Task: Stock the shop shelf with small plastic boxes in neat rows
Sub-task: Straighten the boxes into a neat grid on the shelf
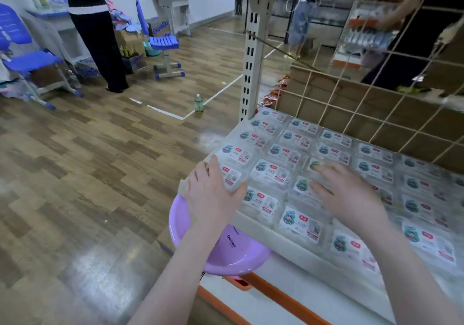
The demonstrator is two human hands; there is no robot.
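Dozens of small plastic boxes (273, 171) lay flat in neat rows across the shop shelf (256, 220), each clear lid bearing a white label with a teal picture and a red tag. My left hand (211, 194) rested at the shelf's near left corner, its fingers (216, 168) laid along the outer side of the corner box (232, 176) and the thumb pressed against that box's near edge, so the hand gripped the box where it sat in the row. My right hand (349, 194) hovered palm down over boxes farther right in the rows, fingers spread and relaxed, grasping nothing; motion blur hid whether the fingertips touched the lids.

Below the shelf's front lip, a lilac plastic basin (226, 252) sat on a lower white shelf with an orange edge strip (283, 297). A wire grid panel (376, 104) backed the shelf, and a slotted cream upright (251, 56) stood at its left end.

On the wood-pattern floor (88, 174) stood a small green bottle (198, 103) beside a white tape line. Farther off were blue school chairs (160, 41), a cardboard carton (158, 27) and a person in dark trousers (100, 38).
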